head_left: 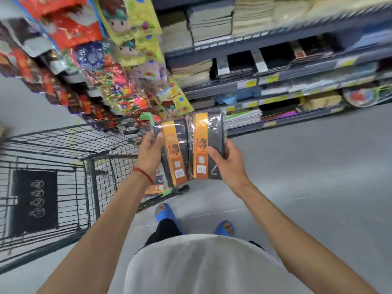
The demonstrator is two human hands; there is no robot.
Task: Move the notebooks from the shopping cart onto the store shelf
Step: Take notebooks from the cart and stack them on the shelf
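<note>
I hold two packs of black notebooks with orange bands, side by side at mid-frame above the floor. My left hand [149,154] grips the left notebook pack [175,149] by its left edge. My right hand [228,164] grips the right notebook pack [206,145] by its right edge. Both packs are wrapped in clear plastic. Another orange-banded notebook [156,187] shows below my left wrist, at the cart's near corner. The shopping cart [63,158], black wire, stands to my left. The store shelf [275,81] rises ahead on the right, its tiers stacked with notebooks.
Colourful gift bags and packets [89,66] hang on a rack beyond the cart. Green caps mark the cart's corners [146,117]. Grey floor [307,177] spreads to the right below the shelf. My feet in blue slippers [165,213] stand just behind the cart.
</note>
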